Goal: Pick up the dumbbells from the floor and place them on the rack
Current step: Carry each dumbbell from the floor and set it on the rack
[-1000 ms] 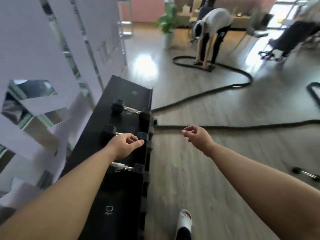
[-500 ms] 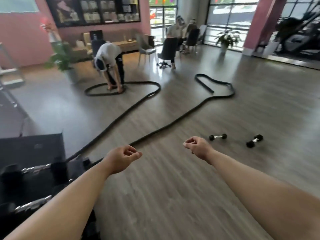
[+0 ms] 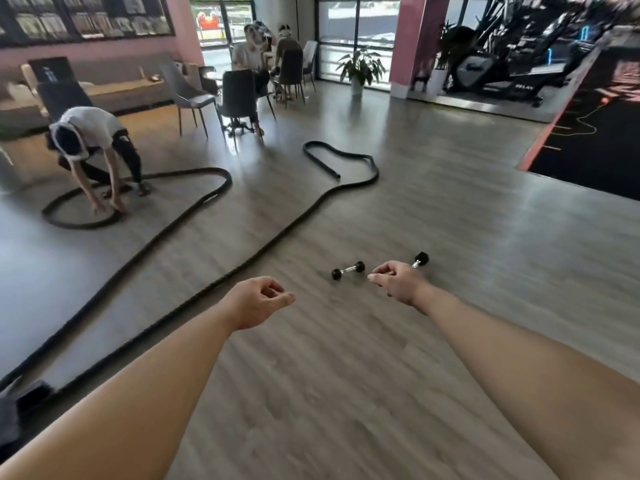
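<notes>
A: Two small black hex-ended dumbbells with chrome handles lie on the grey wood-plank floor (image 3: 346, 393), ahead, right of centre. Nearer one (image 3: 347, 270) fully visible; farther one (image 3: 420, 259) partly hidden behind the right hand (image 3: 398, 282).

B: Rack?

A: Not in view. Neither weight lifted yet.

B: Hands?

A: Both empty. Left hand (image 3: 258, 301) loosely curled, thumb and fingers slightly apart, arm stretched forward at mid-height. Right hand likewise half-open, fingers drooping, reaching farther out toward the weights. Well apart from each other; neither touches anything.

B: Best approach, in your view?

A: Close the gap first, then bend at the knees. Take each by the chrome handle, palm over the middle, fingers wrapped fully under, so the heads balance. One per hand looks feasible; they sit near each other.

B: Hazards?

A: Thick black battle rope (image 3: 194, 237) snakes across the floor on the left, between here and the far seating; likely a trip risk carrying back. Another person (image 3: 93, 140), bent over its far loop, is well clear of the dumbbells.
</notes>
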Tool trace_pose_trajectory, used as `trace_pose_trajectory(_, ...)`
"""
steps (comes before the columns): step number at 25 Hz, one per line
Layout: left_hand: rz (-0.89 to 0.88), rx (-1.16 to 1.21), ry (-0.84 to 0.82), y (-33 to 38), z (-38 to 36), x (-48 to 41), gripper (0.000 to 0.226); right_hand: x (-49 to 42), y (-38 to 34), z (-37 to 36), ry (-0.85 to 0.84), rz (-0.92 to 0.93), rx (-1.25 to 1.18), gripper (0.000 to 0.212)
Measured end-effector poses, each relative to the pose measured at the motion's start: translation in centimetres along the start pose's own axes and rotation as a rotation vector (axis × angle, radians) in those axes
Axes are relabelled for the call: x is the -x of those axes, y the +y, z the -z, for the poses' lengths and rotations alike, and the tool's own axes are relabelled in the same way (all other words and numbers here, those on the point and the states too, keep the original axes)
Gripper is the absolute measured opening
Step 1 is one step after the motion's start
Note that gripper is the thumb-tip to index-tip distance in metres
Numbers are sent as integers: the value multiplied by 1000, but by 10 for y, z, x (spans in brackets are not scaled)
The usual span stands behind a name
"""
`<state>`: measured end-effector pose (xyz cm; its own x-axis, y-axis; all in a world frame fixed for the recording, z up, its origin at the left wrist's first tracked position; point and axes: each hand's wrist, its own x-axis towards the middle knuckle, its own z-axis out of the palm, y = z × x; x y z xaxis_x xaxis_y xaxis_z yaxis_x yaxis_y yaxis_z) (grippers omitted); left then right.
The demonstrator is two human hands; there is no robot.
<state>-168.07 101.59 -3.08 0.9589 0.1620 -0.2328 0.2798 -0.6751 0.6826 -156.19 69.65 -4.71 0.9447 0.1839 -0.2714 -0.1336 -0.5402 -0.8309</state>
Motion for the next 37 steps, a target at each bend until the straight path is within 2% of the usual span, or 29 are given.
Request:
trace_pose_trajectory(4, -8, -33, -54, 51, -34, -49, 61, -48, 15, 63, -4, 13, 142, 17)
trace_pose_trajectory(10, 6, -69, -74, 81, -54, -146, 65, -130, 18, 100, 19, 14, 140, 22)
trace_pose_trajectory(14, 10, -103, -139, 87, -81, -246, 51, -216, 28, 108, -32, -15, 221, 22)
trace_pose_trajectory(17, 17, -95, -173, 89, -94, -333, 48, -289, 24, 117, -28, -9, 225, 25)
trace_pose_trajectory(22, 65, -84, -248, 104, -103, -461, 44, -409, 26, 143, -6, -101, 200, 26)
trace_pose_trajectory(27, 143, -106, -228, 120, -101, -545, 44, -497, 37, 172, -88, -140, 202, 28)
trace_pose_trajectory(29, 177, -64, -166, 128, -109, -574, 42, -539, 42, 187, -92, -137, 182, 26)
trace_pose_trajectory(33, 291, 4, -82, 147, -124, -609, 39, -610, 44, 207, -203, -119, 209, 27)
trace_pose_trajectory(37, 304, 83, -42, 157, -149, -658, 39, -692, 62, 228, -178, -164, 137, 27)
